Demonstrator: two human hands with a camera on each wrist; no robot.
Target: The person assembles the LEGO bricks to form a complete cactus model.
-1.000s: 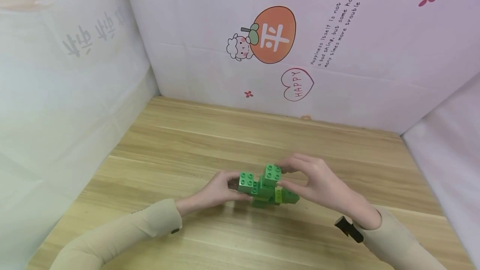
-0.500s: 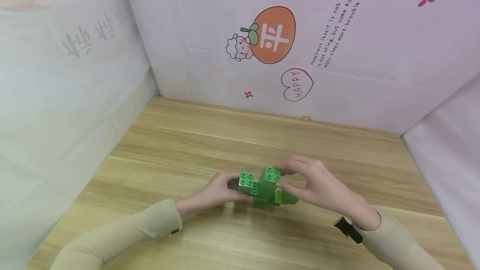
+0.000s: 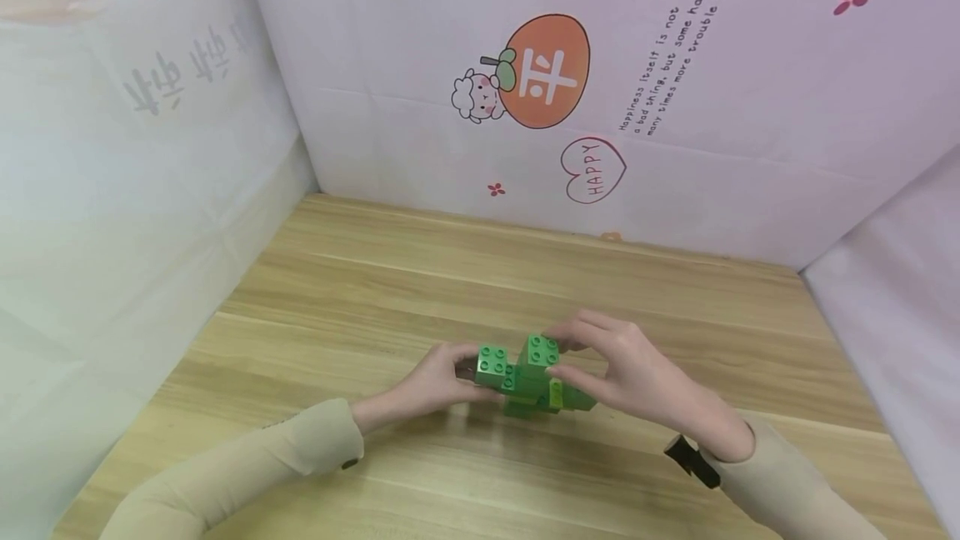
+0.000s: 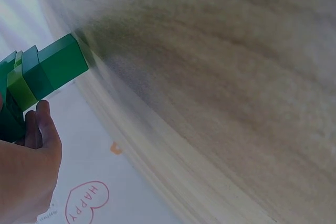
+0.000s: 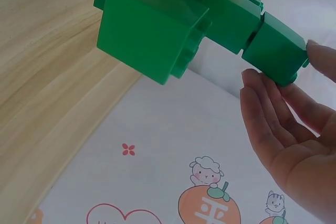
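The green block assembly (image 3: 531, 377) is hovering just above the wooden table (image 3: 360, 290), near its front middle, its long axis running left to right between the two hands. The left hand (image 3: 442, 377) is pinching the block at the left end, while the right hand (image 3: 626, 369) is curling its fingers round the raised top block and the right end, both equally close.

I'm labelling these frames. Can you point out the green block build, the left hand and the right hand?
block build (image 3: 534, 377): head view, on its middle green bricks.
left hand (image 3: 435, 382): head view, on the back of the hand gripping the build's left end.
right hand (image 3: 630, 373): head view, on the back of the hand holding the top brick.
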